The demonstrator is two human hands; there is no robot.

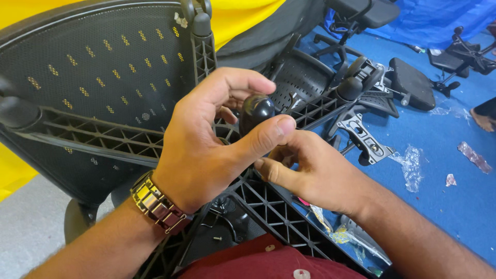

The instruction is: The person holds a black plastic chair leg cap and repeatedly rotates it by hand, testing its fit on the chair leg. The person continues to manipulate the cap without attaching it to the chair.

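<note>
My left hand (206,139), with a metal wristwatch on its wrist, curls around a glossy black caster wheel (256,111) and pinches it between thumb and fingers. Just below and to the right, my right hand (310,173) has its fingers bent under the caster, touching its underside; what they grip is hidden. Both hands work at the middle of a black ribbed plastic chair frame (268,206) that rests across my lap. A black mesh chair back (103,67) with small yellow marks fills the upper left behind my hands.
A blue mat (454,170) covers the floor at right, strewn with clear plastic wrappers (413,163), a metal chair mechanism plate (367,139), a black seat cushion (411,82) and other chair bases. Yellow fabric hangs at the back. A person's foot (483,120) shows at the far right edge.
</note>
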